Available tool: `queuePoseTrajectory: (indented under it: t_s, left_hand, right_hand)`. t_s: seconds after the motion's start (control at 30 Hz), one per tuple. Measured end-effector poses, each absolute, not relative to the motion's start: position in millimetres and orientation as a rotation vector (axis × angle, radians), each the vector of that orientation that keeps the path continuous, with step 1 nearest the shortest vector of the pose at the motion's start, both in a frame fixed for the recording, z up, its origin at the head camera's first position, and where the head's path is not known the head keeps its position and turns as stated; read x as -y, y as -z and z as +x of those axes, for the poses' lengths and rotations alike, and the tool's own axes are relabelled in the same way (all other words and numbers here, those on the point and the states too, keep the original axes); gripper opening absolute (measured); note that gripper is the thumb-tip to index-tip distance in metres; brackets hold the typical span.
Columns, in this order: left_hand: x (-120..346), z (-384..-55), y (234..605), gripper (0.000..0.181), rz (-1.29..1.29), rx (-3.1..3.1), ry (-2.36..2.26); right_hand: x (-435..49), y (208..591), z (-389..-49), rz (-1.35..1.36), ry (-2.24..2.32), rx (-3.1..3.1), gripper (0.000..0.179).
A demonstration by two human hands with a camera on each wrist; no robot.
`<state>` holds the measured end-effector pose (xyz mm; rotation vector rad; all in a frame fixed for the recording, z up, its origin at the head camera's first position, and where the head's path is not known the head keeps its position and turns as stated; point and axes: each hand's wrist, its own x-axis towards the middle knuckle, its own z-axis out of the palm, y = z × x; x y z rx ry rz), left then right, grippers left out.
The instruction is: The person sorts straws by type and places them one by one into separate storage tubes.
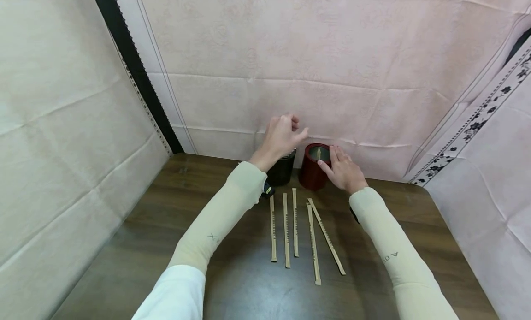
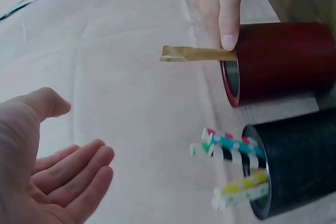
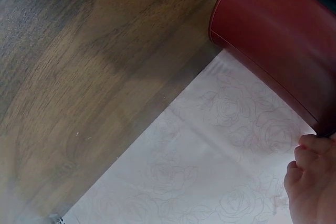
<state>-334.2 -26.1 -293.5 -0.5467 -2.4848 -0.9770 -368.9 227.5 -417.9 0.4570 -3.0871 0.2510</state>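
My left hand (image 1: 279,136) is raised above the black cup (image 2: 299,163), fingers loosely bent, thumb apart, palm holding nothing. Patterned paper straws (image 2: 236,148) lean out of that cup's mouth. To its right stands a dark red cup (image 1: 312,172) with one slim tan paper-wrapped stick (image 2: 199,54) poking up from it. My right hand (image 1: 345,170) rests against the red cup's right side, its fingers extended along the rim. In the left wrist view, the right thumb (image 2: 229,32) lies at the rim beside the stick. The right wrist view shows only part of that hand, by the rim.
Several tan paper-wrapped sticks (image 1: 286,230) lie on the brown wooden table (image 1: 166,246), in front of the cups. A small dark object (image 1: 268,190) sits near the left forearm. Pale cloth (image 1: 332,48) hangs right behind the cups, with more cloth at both sides.
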Motion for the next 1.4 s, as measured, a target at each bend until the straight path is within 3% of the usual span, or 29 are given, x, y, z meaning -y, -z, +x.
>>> queuePoseTrajectory:
  t_s: [0.47,0.53,0.63,0.77,1.13,1.4]
  left_hand:
    - [63.5,-302.8,303.3,0.027,-0.521,2.674,0.830]
    - [67.7,-300.6,309.4,0.034,-0.541,2.714,0.768]
    - [73.3,-297.7,320.0,0.052,-0.550,2.795,0.707]
    - [78.9,-295.2,336.7,0.062,-0.522,2.915,0.710]
    - [85.9,-295.6,390.1,0.052,-0.439,3.102,0.762]
    - [87.3,-303.3,428.6,0.059,-0.410,3.157,0.868]
  right_hand:
    - [-230.6,416.2,-365.7,0.448,-0.252,3.089,0.097]
    - [-230.8,416.1,-365.6,0.450,-0.252,3.089,0.097]
    - [-230.8,416.1,-366.1,0.454,-0.251,3.089,0.098]
    - [-230.2,416.1,-366.8,0.461,-0.251,3.086,0.097]
    - [-227.1,416.7,-366.3,0.470,-0.274,3.085,0.097]
    - [-227.2,416.2,-367.2,0.467,-0.273,3.075,0.096]
